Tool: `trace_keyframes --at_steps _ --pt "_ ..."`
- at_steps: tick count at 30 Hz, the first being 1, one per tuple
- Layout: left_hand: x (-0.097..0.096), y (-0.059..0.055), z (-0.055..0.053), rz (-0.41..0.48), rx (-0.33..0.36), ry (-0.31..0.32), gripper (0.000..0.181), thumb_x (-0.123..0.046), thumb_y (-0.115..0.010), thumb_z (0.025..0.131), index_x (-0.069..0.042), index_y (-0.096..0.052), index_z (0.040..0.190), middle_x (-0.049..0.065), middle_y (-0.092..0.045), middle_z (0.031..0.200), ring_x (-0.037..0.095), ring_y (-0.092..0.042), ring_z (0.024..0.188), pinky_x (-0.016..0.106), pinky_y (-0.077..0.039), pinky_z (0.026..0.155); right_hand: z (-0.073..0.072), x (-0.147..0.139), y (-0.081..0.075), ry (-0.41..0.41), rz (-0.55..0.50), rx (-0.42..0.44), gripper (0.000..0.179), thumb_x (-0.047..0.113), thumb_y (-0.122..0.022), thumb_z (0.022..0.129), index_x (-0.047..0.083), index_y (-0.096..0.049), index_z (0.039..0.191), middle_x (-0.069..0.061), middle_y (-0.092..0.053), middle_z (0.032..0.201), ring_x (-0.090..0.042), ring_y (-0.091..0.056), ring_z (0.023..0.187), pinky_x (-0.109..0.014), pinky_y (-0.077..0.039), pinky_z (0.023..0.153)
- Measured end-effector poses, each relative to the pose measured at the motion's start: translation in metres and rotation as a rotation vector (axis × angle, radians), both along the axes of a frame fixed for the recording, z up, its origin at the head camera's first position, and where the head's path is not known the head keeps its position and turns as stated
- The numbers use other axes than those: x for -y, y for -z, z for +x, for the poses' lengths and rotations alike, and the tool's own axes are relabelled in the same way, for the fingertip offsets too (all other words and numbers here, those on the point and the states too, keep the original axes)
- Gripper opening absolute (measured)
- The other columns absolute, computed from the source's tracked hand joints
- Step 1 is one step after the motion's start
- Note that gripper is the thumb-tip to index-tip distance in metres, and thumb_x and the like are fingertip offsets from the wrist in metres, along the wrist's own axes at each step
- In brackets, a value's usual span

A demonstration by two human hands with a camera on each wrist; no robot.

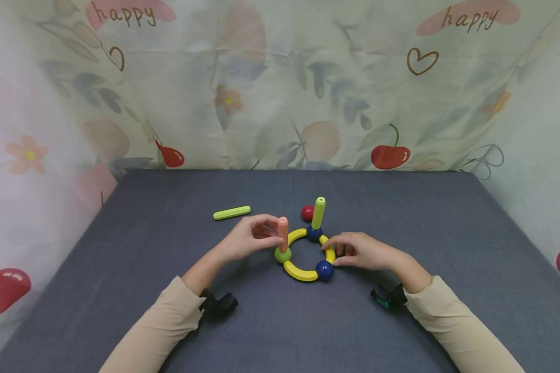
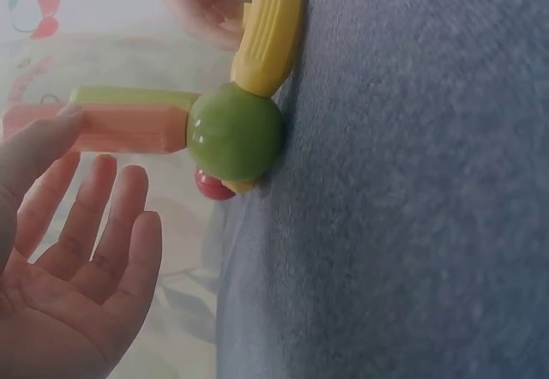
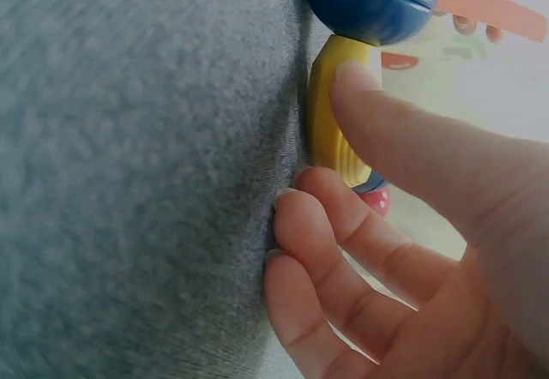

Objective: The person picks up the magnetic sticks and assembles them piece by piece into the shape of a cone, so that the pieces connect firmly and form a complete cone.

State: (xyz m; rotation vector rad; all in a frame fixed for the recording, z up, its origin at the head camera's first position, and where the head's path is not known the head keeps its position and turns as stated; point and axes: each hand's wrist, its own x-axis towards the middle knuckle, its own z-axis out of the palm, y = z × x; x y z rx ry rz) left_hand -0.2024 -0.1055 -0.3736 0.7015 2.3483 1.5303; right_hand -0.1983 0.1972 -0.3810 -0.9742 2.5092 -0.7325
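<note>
A ring of yellow curved rods and balls lies on the grey cloth. My left hand (image 1: pixel 251 239) pinches an orange rod (image 1: pixel 283 233) between thumb and fingers; the rod stands upright on the ring's green ball (image 2: pixel 236 132). At the ring's right side my right hand (image 1: pixel 371 252) grips a yellow curved rod (image 3: pixel 330 117), thumb against its outer side. That rod joins the near blue ball (image 1: pixel 324 270) to the far blue ball (image 1: pixel 314 233). A light green rod (image 1: pixel 319 212) stands upright on the far blue ball.
A red ball (image 1: pixel 307 213) sits just behind the ring, close to the upright green rod. Another light green rod (image 1: pixel 232 213) lies flat beyond my left hand. A patterned curtain (image 1: pixel 280 103) hangs behind the cloth-covered table (image 1: pixel 121 248).
</note>
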Motion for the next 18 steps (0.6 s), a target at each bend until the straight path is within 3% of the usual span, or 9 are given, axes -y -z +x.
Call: trace_keyframes --at_steps 9,18 --pt "0.016 0.000 -0.011 -0.012 -0.005 -0.063 0.040 -0.015 -0.070 0.083 -0.003 -0.058 0.119 0.017 -0.062 0.114 0.024 -0.063 0.101 0.036 -0.052 0.088 0.003 0.002 0.001 0.022 -0.014 -0.002 0.030 0.025 -0.069 0.084 0.012 -0.063 0.111 -0.002 -0.056 0.086 -0.006 -0.048 0.071 -0.019 -0.044 0.063" --pt "0.044 0.001 -0.030 -0.069 -0.092 -0.271 0.033 -0.014 -0.068 0.085 -0.001 -0.061 0.115 0.017 -0.064 0.112 0.028 -0.061 0.102 0.039 -0.051 0.087 0.007 0.008 0.002 0.028 -0.031 -0.004 0.028 0.030 -0.072 0.081 0.012 -0.063 0.100 0.004 -0.051 0.074 -0.004 -0.044 0.064 -0.018 -0.039 0.058"
